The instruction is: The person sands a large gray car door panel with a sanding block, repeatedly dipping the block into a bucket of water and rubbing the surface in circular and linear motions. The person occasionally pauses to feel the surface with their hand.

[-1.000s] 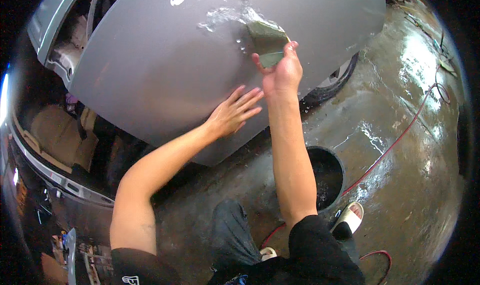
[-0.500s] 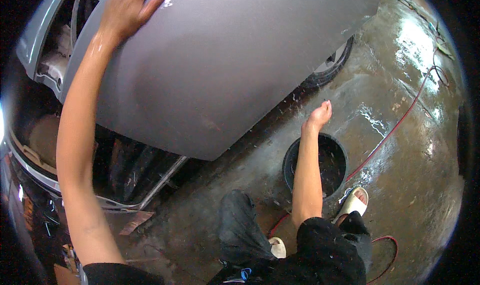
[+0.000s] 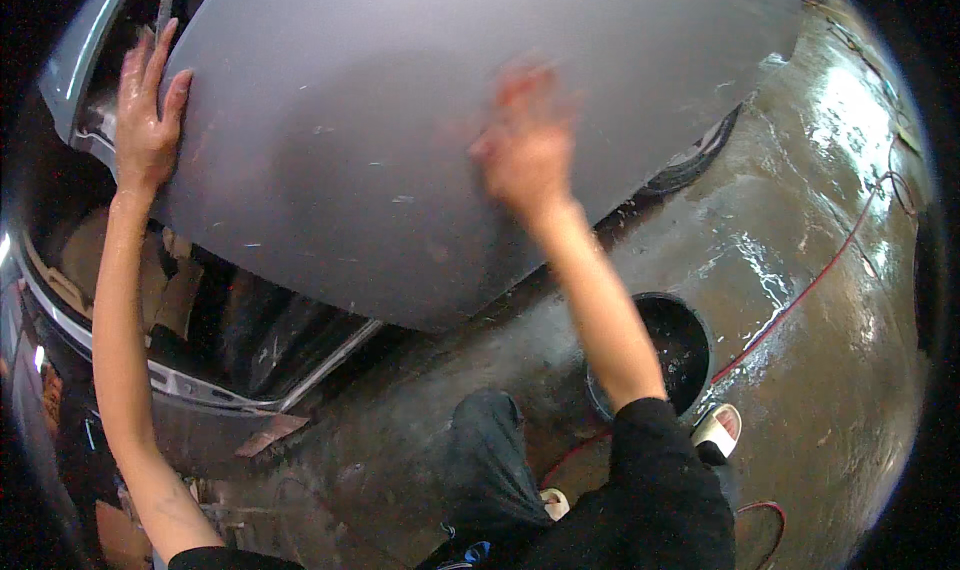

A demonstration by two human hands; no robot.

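A large grey car door (image 3: pixel 370 120) with a matte surface spreads across the upper middle, marked by small light streaks and water drops. At its left edge my left hand (image 3: pixel 150 125) rests with fingers apart, holding nothing visible. My right hand (image 3: pixel 530 155) is over the middle of the grey surface, its fingers smeared by motion. I cannot make out whether anything is under or in it. Below my right forearm stands a round black bucket (image 3: pixel 675 345), partly covered by that arm, with dark contents.
Left of the door lies the open car interior with a metal sill (image 3: pixel 200 390). A wheel (image 3: pixel 695 160) shows past the door's lower right edge. A red hose (image 3: pixel 800 295) runs over the wet concrete floor (image 3: pixel 820 410). My sandalled feet stand near the bucket.
My right hand has moved from above the bucket up onto the grey door. My left hand has slid down and left to the door's edge. The view has shifted slightly.
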